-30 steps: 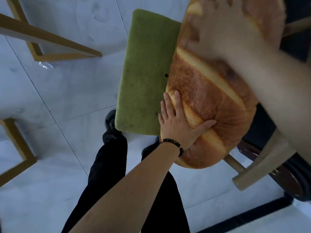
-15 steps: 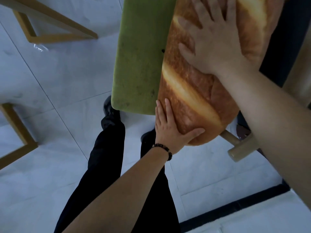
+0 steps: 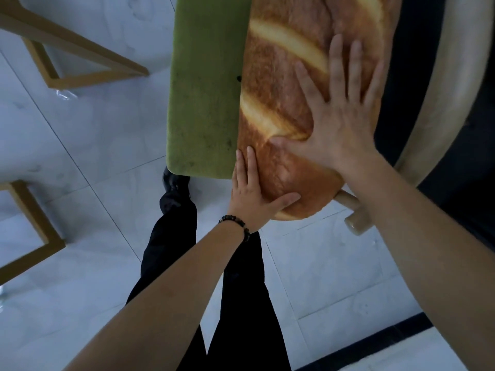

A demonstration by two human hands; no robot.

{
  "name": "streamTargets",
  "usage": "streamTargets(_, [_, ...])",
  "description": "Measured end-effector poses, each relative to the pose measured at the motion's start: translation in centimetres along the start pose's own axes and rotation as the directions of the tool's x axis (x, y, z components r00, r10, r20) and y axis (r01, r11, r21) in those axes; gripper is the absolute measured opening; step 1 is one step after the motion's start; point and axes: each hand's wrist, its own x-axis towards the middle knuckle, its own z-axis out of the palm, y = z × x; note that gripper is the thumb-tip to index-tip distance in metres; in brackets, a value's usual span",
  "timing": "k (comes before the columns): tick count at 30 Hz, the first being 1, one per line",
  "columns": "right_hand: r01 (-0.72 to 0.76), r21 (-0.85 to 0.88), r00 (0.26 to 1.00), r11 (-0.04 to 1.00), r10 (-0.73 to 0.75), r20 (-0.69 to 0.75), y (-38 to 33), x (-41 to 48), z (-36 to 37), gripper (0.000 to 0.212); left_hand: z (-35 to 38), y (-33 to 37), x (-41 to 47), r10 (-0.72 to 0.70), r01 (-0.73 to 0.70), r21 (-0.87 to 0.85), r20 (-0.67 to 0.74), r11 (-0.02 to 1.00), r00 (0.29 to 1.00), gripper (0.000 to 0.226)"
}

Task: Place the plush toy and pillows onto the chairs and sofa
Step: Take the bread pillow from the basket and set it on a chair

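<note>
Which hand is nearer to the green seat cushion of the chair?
Left. The left hand presses the near end of the bread-shaped pillow, its fingers right beside the green seat cushion. The right hand lies flat on the pillow's top, farther from the cushion.

Bread-loaf pillow (image 3: pixel 284 84) lies lengthwise on green chair seat (image 3: pixel 206 84), seemingly overhanging.

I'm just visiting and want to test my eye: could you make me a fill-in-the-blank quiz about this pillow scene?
The pillow looks like a loaf of ____.
It lies on a chair seat coloured ____.
The beaded bracelet is on the ____ wrist.
The right hand presses flat on the ____.
Missing words: bread; green; left; pillow.
</note>
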Motion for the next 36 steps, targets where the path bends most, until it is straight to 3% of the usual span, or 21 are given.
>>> streamTargets(7, [0.010, 0.082, 1.000, 0.997, -0.010, -0.006, 0.2, -0.2, 0.0, 0.112, -1.6, 0.9, -0.4, -0.022, 0.016, 0.071, 0.079, 0.997, 0.997, 0.129])
streamTargets(12, [-0.049, 0.256, 0.994, 0.965, 0.023, 0.103, 0.6, -0.5, -4.2, 0.072, -7.1, 3.7, -2.3, 0.010, -0.054, 0.306, 0.145, 0.950, 0.989, 0.075])
streamTargets(16, [-0.211, 0.395, 0.955, 0.894, 0.102, 0.280, 1.2, -3.3, -9.8, 0.062, -13.7, 8.4, -6.2, 0.058, -0.069, 0.415, 0.039, 0.907, 0.998, 0.064])
streamTargets(19, [-0.307, 0.437, 0.942, 0.845, 0.207, 0.263, 0.8, -6.5, -14.2, 0.062, -19.0, 12.3, -9.7, 0.084, -0.050, 0.395, -0.071, 0.917, 0.994, 0.063])
streamTargets(22, [-0.308, 0.600, 0.951, 0.739, 0.245, 0.186, -0.7, -9.9, -19.1, 0.062, -24.0, 15.7, -14.2, 0.144, -0.069, 0.324, -0.214, 0.944, 0.966, 0.061])
streamTargets(26, [-0.135, 0.824, 0.969, 0.550, 0.248, -0.007, -3.0, -15.2, -24.5, 0.059, -27.9, 18.7, -22.6, 0.152, -0.109, 0.116, -0.473, 0.987, 0.868, 0.058])
streamTargets(30, [0.064, 0.946, 0.966, 0.318, 0.217, -0.138, -4.1, -19.7, -27.1, 0.051, -27.1, 18.4, -32.2, 0.077, -0.256, -0.142, -0.723, 0.956, 0.687, 0.055])
streamTargets(34, [0.192, 0.904, 0.981, 0.382, -0.044, -0.190, -3.6, -21.8, -26.6, 0.073, -21.3, 14.0, -40.9, -0.128, -0.285, -0.275, -0.888, 0.918, 0.442, 0.052])
streamTargets(36, [0.200, 0.921, 0.977, 0.335, -0.142, -0.160, -4.4, -22.5, -26.3, 0.074, -17.2, 11.7, -45.1, -0.270, -0.289, -0.372, -0.902, 0.882, 0.337, 0.052])
